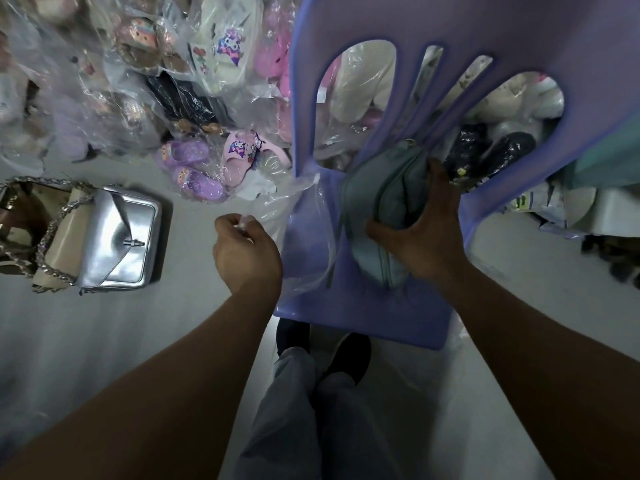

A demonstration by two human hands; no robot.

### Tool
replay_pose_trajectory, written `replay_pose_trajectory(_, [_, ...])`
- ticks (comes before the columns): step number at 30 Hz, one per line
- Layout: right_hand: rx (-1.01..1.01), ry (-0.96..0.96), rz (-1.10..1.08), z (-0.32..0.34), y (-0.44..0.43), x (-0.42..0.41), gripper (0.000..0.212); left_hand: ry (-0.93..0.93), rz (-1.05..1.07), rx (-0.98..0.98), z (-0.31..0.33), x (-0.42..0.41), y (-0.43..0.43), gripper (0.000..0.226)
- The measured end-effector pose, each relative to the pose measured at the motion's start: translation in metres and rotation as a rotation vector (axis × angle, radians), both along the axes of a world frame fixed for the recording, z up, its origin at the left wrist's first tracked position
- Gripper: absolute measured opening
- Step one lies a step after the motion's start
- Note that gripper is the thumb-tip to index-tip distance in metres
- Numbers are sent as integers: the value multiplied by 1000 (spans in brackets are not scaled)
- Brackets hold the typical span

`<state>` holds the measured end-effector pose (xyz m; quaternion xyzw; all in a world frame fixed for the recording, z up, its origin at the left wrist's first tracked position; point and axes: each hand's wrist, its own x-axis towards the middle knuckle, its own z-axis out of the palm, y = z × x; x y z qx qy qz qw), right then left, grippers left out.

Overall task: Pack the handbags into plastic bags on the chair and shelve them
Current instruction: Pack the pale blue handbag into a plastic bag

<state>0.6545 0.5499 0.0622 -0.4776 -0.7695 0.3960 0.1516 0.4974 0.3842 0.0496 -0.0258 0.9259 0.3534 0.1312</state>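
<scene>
Your right hand (426, 233) is gripping the pale green handbag (377, 199), fingers and thumb curled round its side, and is holding it on the seat of the purple chair (381, 306), close to the backrest. Your left hand (246, 251) is pinching the edge of the clear plastic bag (304, 216), which is lying across the seat's left side. A silver handbag (121, 237) and a beige handbag (62, 244) are lying side by side, touching, on the floor (138, 341) to your left.

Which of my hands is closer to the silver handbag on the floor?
Left. The left hand pinches the plastic bag just right of the silver handbag, not touching it. The right hand grips the green handbag on the chair, farther away.
</scene>
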Motion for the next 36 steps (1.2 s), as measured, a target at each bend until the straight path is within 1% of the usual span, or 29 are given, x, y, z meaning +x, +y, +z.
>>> replay_pose_trajectory(2, [16, 12, 22, 7, -5, 2, 125, -94, -51, -20, 4, 7, 6, 25])
replay_pose_trajectory(4, [44, -53, 121, 8, -12, 4, 127, -163, -107, -8, 8, 14, 12, 26])
replay_pose_trajectory(6, [79, -151, 238, 5, -20, 5, 128, -191, -156, 25, 10, 18, 17, 25])
replay_pose_trajectory(8, [129, -212, 320, 0, -30, 8, 127, -216, -181, 101, 11, 20, 24, 21])
replay_pose_trajectory(11, [153, -269, 362, -9, -46, 9, 122, -233, -260, 181, 19, 25, 38, 17])
replay_pose_trajectory(13, [151, -310, 368, -15, -54, 10, 123, -154, -410, 174, 21, 29, 43, 22])
replay_pose_trajectory(16, [170, -370, 395, -25, -61, 7, 119, 92, -807, 107, 19, 33, 44, 32])
replay_pose_trajectory(18, [163, -384, 421, -26, -58, 1, 111, 148, -1018, 25, 20, 36, 42, 39])
replay_pose_trajectory(19, [148, -369, 408, -25, -57, -1, 106, 169, -1077, -24, 22, 38, 40, 41])
replay_pose_trajectory(20, [107, -324, 343, -23, -54, -3, 98, 210, -1123, -72, 23, 39, 37, 43])
replay_pose_trajectory(22, [-30, -180, 136, -19, -49, -5, 81, 324, -1190, -137, 26, 41, 32, 43])
replay_pose_trajectory(23, [-74, -135, 64, -17, -46, -6, 79, 367, -1217, -151, 27, 41, 31, 40])
replay_pose_trajectory(24, [-90, -127, 33, -17, -42, -8, 84, 405, -1242, -154, 28, 40, 31, 36])
replay_pose_trajectory(26, [-89, -152, 64, -17, -37, -11, 103, 461, -1287, -133, 30, 40, 33, 35])
replay_pose_trajectory(27, [-72, -176, 113, -19, -35, -11, 106, 460, -1301, -120, 31, 40, 34, 37])
replay_pose_trajectory(29, [-22, -229, 201, -25, -31, -11, 99, 406, -1326, -76, 34, 39, 35, 38])
replay_pose_trajectory(31, [-2, -236, 184, -28, -29, -9, 91, 392, -1338, 31, 34, 36, 35, 35])
replay_pose_trajectory(33, [-23, -149, 106, -23, -28, -9, 96, 415, -1275, 119, 34, 34, 32, 31])
replay_pose_trajectory(34, [-41, -95, 54, -19, -28, -10, 102, 421, -1172, 116, 33, 33, 32, 30])
replay_pose_trajectory(35, [-65, -42, 7, -14, -27, -10, 110, 417, -999, 82, 33, 33, 31, 30])
replay_pose_trajectory(36, [-98, 1, -30, -11, -26, -11, 117, 406, -757, 39, 34, 32, 32, 29])
